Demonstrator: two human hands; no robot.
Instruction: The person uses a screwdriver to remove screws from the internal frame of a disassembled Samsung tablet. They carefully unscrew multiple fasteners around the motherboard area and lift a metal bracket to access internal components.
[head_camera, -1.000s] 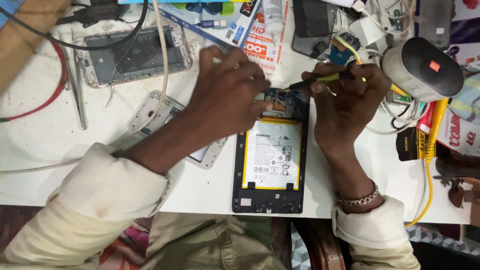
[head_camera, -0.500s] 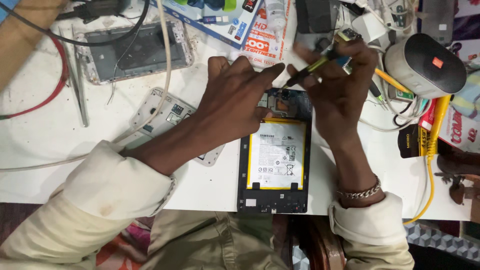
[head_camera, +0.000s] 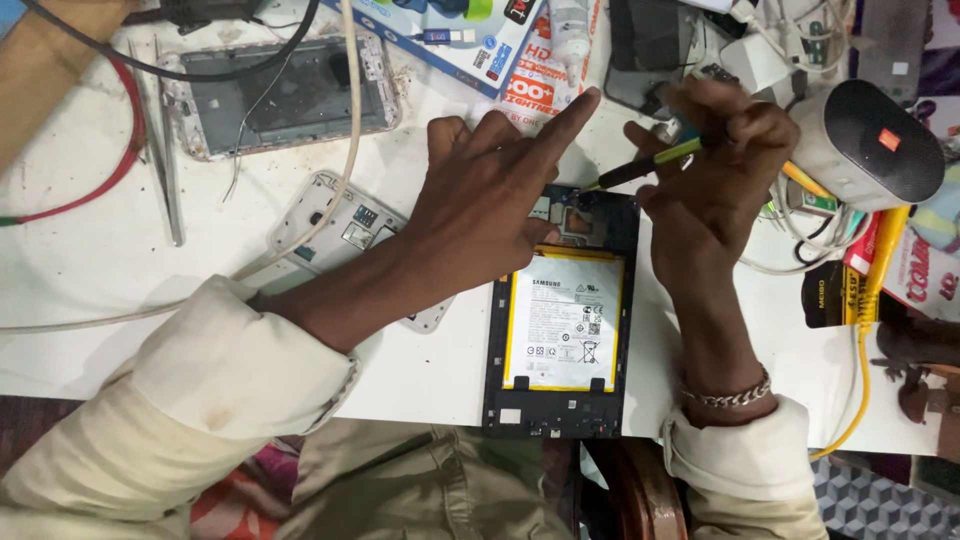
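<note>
An opened black tablet (head_camera: 563, 320) lies on the white table (head_camera: 90, 270), its white battery (head_camera: 562, 318) exposed. My left hand (head_camera: 485, 195) rests on the tablet's upper left corner, thumb on the frame, index finger pointing up and away. My right hand (head_camera: 715, 175) grips a yellow-and-black screwdriver (head_camera: 645, 166), whose tip angles down toward the tablet's top edge near the circuit board.
A silver phone frame (head_camera: 345, 235) lies under my left forearm, another grey frame (head_camera: 285, 100) at the back. Metal tweezers (head_camera: 165, 150), red and white cables, printed boxes (head_camera: 500, 50), a grey cylindrical speaker (head_camera: 880, 145) and a yellow cable (head_camera: 865, 330) crowd the table.
The view has shifted so the tablet sits lower. My right hand lifted the screwdriver up and back from the board. My left index finger has straightened and now points away.
</note>
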